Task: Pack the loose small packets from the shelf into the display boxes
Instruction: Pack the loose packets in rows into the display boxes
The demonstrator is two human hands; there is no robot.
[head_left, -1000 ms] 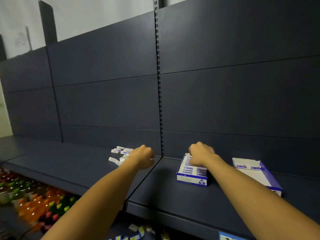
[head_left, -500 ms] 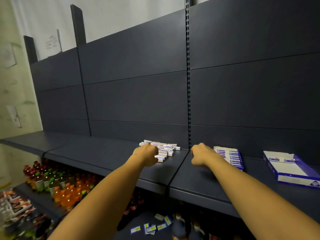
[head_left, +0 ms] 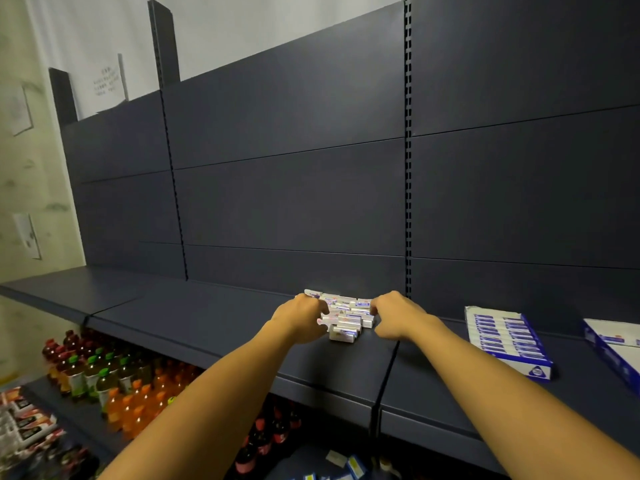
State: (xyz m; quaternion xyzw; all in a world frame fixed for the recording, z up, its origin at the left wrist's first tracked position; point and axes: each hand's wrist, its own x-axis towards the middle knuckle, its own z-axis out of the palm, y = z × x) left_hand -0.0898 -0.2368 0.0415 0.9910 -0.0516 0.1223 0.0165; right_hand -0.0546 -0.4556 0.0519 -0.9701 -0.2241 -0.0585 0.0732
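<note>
- Heap of small white packets with blue and red print: on the dark blue-grey metal shelf, close to the back panel, just left of the seam between two shelf sections.
- Left hand: at the left edge of the heap, fingers curled against the packets; whether any packet is actually gripped cannot be told.
- Right hand: at the right edge of the heap, fingers curled and touching the packets; grip likewise cannot be told. Hands apart, heap between them.
- Blue-and-white cardboard display box filled with rows of packets: on the next shelf section, right of the right forearm, well apart from the heap.
- Second blue-and-white display box: further right, cut off by the frame edge; contents not discernible.
- Bottled drinks with orange, green and red contents: on a lower shelf at bottom left.
- Sheets of paper: on the pale wall at upper left.
</note>
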